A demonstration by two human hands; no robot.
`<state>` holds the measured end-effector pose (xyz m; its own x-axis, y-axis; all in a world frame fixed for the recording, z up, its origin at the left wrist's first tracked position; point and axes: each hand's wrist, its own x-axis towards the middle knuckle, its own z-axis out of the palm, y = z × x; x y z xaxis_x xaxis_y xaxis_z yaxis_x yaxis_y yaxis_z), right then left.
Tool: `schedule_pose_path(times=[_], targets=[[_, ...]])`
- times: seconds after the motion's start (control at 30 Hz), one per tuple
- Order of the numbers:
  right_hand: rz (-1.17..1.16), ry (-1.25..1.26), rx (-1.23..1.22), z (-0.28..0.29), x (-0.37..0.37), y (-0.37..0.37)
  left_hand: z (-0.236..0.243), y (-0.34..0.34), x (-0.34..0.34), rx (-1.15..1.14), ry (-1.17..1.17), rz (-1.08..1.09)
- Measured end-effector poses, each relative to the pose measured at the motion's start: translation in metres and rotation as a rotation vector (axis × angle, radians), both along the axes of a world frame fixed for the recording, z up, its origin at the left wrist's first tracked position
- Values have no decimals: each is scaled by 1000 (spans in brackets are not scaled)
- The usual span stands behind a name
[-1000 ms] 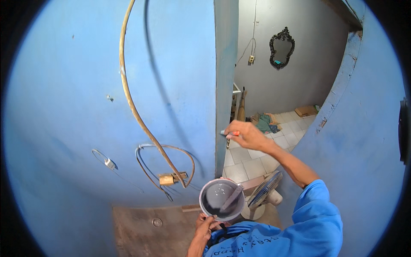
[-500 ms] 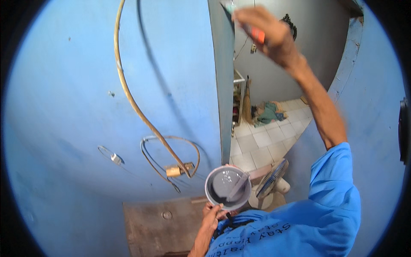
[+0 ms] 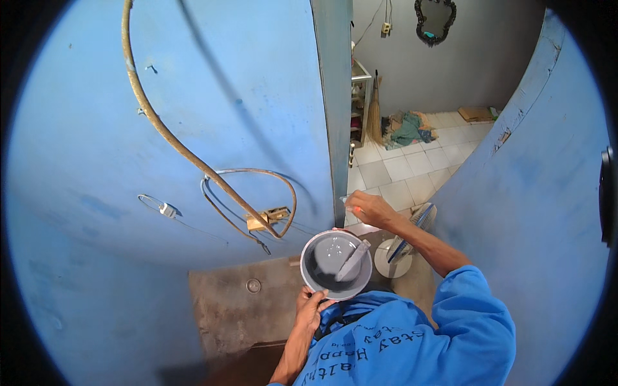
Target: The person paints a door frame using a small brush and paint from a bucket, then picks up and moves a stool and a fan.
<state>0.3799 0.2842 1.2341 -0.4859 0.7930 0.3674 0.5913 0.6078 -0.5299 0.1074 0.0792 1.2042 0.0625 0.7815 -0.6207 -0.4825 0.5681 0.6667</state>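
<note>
My left hand [image 3: 311,303] grips the near rim of a round paint bucket [image 3: 304,257], its thumb over the edge. Grey paint [image 3: 331,248] lies inside, and a paint-coated flat stick [image 3: 353,260] leans against the right side of the rim. Farther up and to the right, my right hand [image 3: 374,210] is closed around a paintbrush [image 3: 358,209]. Only a bit of its orange handle and a pale end show; the fingers hide the rest. The brush end is beside the lower part of the grey door-frame edge [image 3: 331,128].
A fan [image 3: 412,231] stands right of the bucket, under my right forearm. On the blue wall [image 3: 257,83] hang a thick cable [image 3: 168,136] and a wooden block [image 3: 257,222]. Beyond the doorway are a broom [image 3: 374,116], crumpled cloths [image 3: 409,130] and a mirror [image 3: 436,20].
My right hand has come down with the paintbrush from high on the door-frame edge to near the bucket. The left hand still holds the bucket, and the view has shifted.
</note>
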Motion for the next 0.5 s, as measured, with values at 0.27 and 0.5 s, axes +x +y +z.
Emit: schedule_pose_path(times=[0.27, 0.5], targets=[[-788, 735, -312, -42, 18, -57, -18, -1, 3, -37, -2, 40], [-975, 1559, -559, -72, 30, -107, -53, 2, -3, -57, 4, 24]])
